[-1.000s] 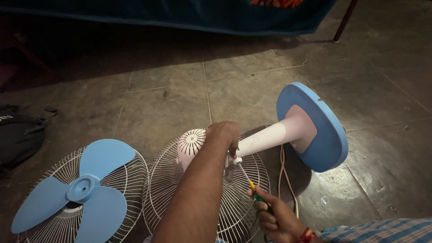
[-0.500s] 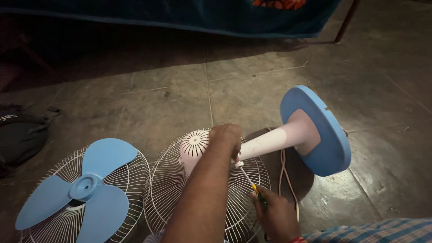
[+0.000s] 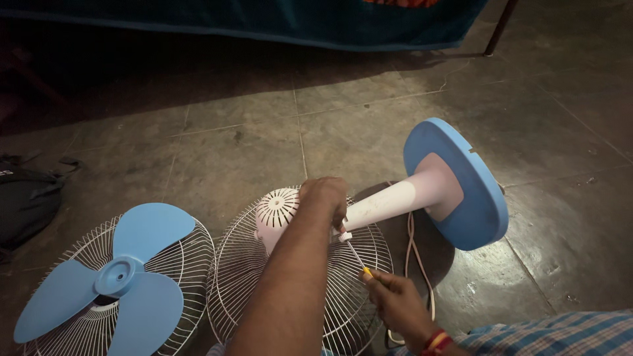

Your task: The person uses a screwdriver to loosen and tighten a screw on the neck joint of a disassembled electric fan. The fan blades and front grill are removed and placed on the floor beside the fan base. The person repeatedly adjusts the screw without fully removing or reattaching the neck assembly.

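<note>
The left hand (image 3: 324,198), at the centre of the frame, is closed in a full grip over the neck of the fan body, where the white motor housing (image 3: 277,214) meets the white stand tube (image 3: 386,204). The right hand (image 3: 394,303), at lower centre-right, has its grip closed around the handle of a screwdriver (image 3: 356,260); the shaft points up and left, and its tip sits at the joint just below the left hand.

The fan lies on its side on the tiled floor (image 3: 264,125). Its round blue base (image 3: 478,191) stands on edge at right of centre. The motor housing rests on a white wire guard (image 3: 244,277). A pale power cord (image 3: 412,250) loops beneath the tube.

At lower left, a blue three-blade propeller (image 3: 112,280) lies on a second wire guard (image 3: 191,244). A dark bag (image 3: 26,204) sits at the left edge.
</note>
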